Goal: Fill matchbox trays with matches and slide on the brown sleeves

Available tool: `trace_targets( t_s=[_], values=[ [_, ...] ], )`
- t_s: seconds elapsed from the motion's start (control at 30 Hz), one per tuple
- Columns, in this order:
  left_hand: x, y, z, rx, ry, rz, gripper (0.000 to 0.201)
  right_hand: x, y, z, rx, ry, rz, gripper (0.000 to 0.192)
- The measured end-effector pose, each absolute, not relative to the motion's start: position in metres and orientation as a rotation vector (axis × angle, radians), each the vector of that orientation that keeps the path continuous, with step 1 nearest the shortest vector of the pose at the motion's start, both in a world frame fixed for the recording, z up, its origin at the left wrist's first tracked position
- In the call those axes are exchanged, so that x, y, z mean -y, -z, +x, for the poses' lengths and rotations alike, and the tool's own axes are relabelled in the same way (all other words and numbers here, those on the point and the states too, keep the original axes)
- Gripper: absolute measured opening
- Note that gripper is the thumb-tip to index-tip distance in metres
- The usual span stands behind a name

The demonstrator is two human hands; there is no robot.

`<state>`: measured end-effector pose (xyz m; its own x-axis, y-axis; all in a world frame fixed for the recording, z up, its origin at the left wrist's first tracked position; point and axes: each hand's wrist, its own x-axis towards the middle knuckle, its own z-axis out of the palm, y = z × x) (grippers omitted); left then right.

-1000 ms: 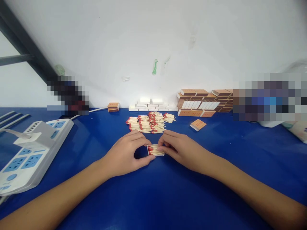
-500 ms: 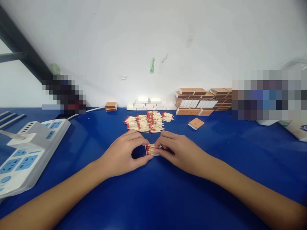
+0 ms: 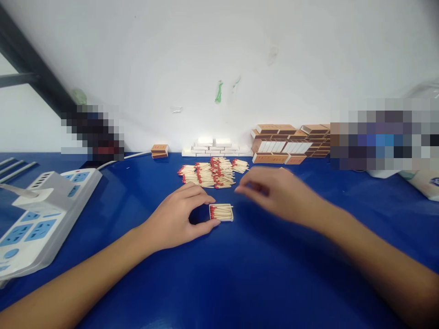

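Note:
A white matchbox tray (image 3: 232, 215) lies on the blue table, holding a layer of red-headed matches (image 3: 222, 211). The thumb and forefinger of my left hand (image 3: 183, 214) straddle its left end, with the thumb against the near corner. My right hand (image 3: 274, 189), somewhat blurred, is raised right of the tray and short of the match pile. Its thumb and forefinger are curved and appear slightly apart, with nothing visible between them. Behind the tray lies a pile of loose matches (image 3: 212, 173), heads mostly to the left.
White trays (image 3: 216, 148) are stacked along the wall. Right of them stand brown matchboxes (image 3: 281, 144) in stacks; a small pair (image 3: 159, 151) sits to their left. A single matchbox is mostly hidden behind my right hand. A power strip (image 3: 51, 219) occupies the left side.
My right hand has let go of the matches in the tray and moved up and right, uncovering the tray. My left hand remains at the tray's left end.

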<state>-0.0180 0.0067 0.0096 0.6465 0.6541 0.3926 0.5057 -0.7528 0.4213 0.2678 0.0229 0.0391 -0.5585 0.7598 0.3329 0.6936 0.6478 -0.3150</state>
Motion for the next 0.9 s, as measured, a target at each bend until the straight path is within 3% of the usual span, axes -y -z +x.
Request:
trace_targets(
  t_s=[0.1,0.3,0.5,0.9],
  values=[
    [-0.006,-0.010,-0.018,-0.932,-0.774,2.585,0.027,-0.046,-0.056,0.324,2.448,-0.057,-1.412,0.023],
    [-0.006,-0.010,-0.019,-0.957,-0.760,2.585,0.025,-0.068,-0.049,0.395,2.501,-0.403,-1.525,0.055],
    [-0.010,-0.010,-0.021,-1.000,-0.803,2.603,0.027,-0.065,-0.048,0.363,2.488,-0.440,-1.601,0.033],
    [-0.008,-0.009,-0.020,-1.052,-0.878,2.596,0.026,-0.005,-0.052,0.269,2.603,-0.358,-1.228,0.038]
  ],
)
